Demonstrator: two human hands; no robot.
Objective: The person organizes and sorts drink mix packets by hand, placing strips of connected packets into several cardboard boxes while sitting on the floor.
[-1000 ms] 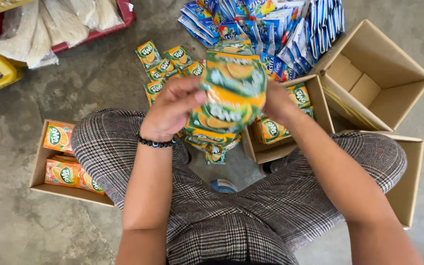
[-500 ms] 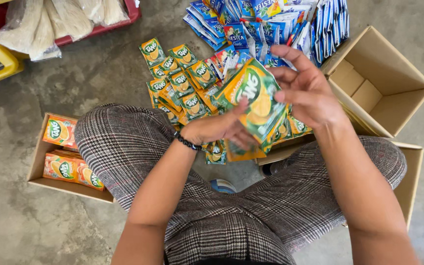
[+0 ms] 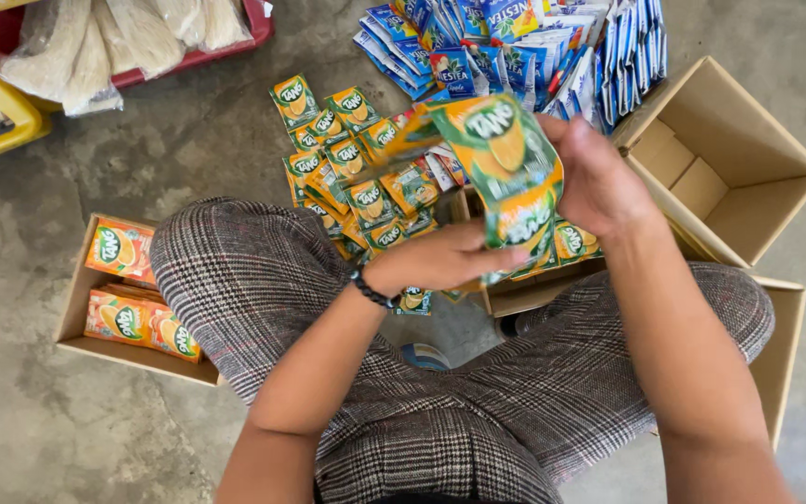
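My right hand (image 3: 599, 182) holds up a strip of green-and-orange drink sachets (image 3: 507, 163) above my lap. My left hand (image 3: 440, 259), with a black bead bracelet at the wrist, grips the lower end of the same strip. Below the hands a small open carton (image 3: 524, 291) holds more of these sachets. A loose pile of the same green-and-orange sachets (image 3: 347, 159) lies on the concrete floor just beyond my knees. I sit cross-legged in checked trousers.
A heap of blue sachets (image 3: 524, 47) lies at the top. An empty cardboard box (image 3: 729, 163) stands at the right, another box (image 3: 781, 345) under my right knee. A low tray with orange packs (image 3: 128, 289) sits at the left. Red and yellow crates (image 3: 11, 112) hold white bags.
The sachet strip has been turned and shifted right; my right hand moved up and to the right, while my left hand dropped to the strip's lower end.
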